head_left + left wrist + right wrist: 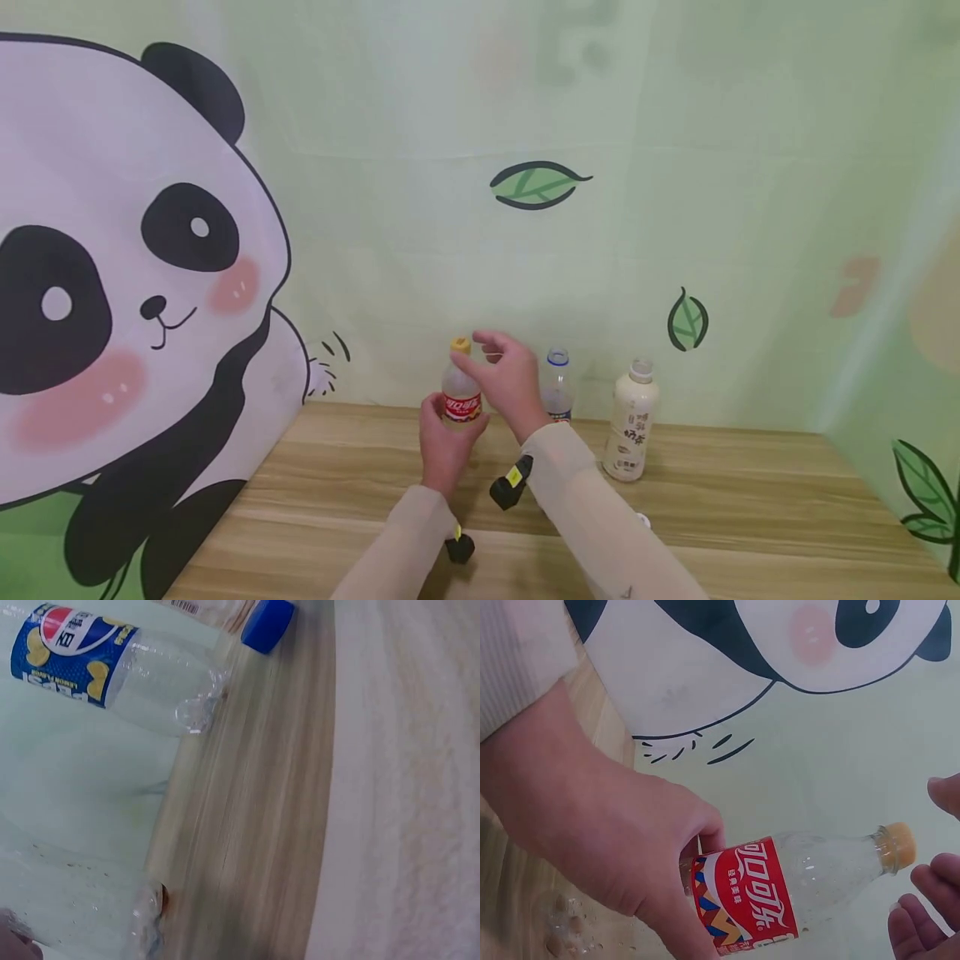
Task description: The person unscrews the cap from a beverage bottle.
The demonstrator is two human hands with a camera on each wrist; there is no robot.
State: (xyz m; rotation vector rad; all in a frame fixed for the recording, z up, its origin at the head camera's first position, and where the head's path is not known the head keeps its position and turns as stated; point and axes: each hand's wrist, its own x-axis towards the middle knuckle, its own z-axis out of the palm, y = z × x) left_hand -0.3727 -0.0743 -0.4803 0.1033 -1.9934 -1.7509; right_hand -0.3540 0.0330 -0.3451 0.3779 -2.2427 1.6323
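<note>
From the head view, the left hand grips the red-label bottle low on its body, standing on the table near the wall, probably to steady it. The right hand hovers loose-fingered just beside the yellow cap. The left wrist view just shows a blue-label bottle and a blue cap. The right wrist view confirms fingers wrapped round the label, the right hand's fingertips apart from the cap.

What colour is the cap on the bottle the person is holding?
The cap is yellow-orange, on the red-labelled bottle gripped by the left hand. It shows best in the right wrist view.
</note>
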